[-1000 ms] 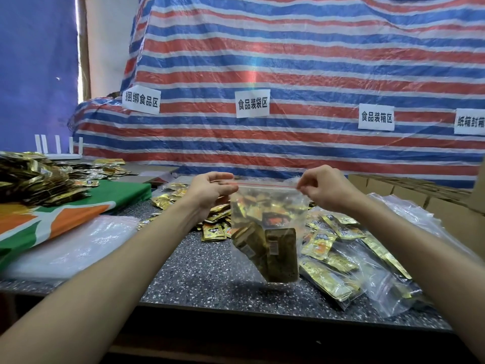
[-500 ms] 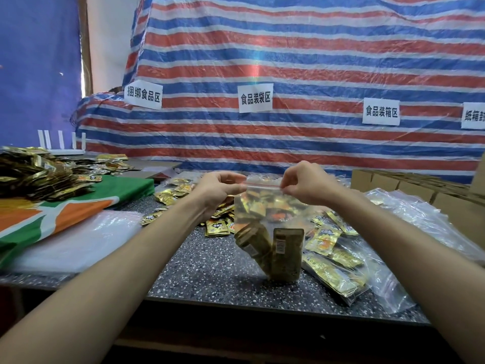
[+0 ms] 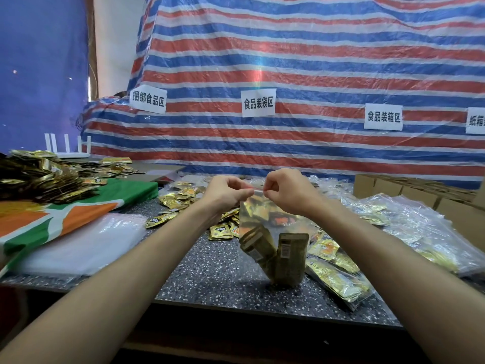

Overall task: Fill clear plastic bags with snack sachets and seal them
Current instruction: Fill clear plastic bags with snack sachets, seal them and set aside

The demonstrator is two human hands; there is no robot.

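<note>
**Operator:** Head view. Where do we locate the bag?

**Checker:** We locate the clear plastic bag (image 3: pixel 265 219) at the middle of the view. It hangs upright over the speckled table (image 3: pixel 215 279) and is held only by its top edge. We cannot tell whether its bottom touches the table.

**Operator:** What is the state of the left hand?

**Checker:** The left hand (image 3: pixel 225 191) has its fingers curled. Thumb and forefinger pinch the red seal strip (image 3: pixel 258 189) near the bag's left corner.

**Operator:** And the right hand?

**Checker:** The right hand (image 3: pixel 284 191) is curled in the same way and pinches the same strip just beside the left hand's pinch. We see a short length of strip between the two hands. The rest of the strip is hidden behind the right hand.

**Operator:** What do we see in the bag?

**Checker:** We see gold snack sachets (image 3: pixel 286 258) standing on end in the lower part of the bag, leaning against one another.

**Operator:** What else do we note on the table?

**Checker:**
- Loose sachets (image 3: pixel 178 199) lie beyond the left forearm.
- Filled bags (image 3: pixel 338 279) lie flat to the right of the held bag.
- A stack of empty bags (image 3: pixel 78 243) lies at the left, near the table's front edge.
- A green and orange cloth (image 3: pixel 78 214) behind that stack carries a heap of sachets (image 3: pixel 34 177).
- Cardboard boxes (image 3: pixel 409 190) stand at the far right.
- A striped tarp (image 3: pixel 315 61) hangs behind, with white paper labels (image 3: pixel 258 102) fixed to it.
</note>
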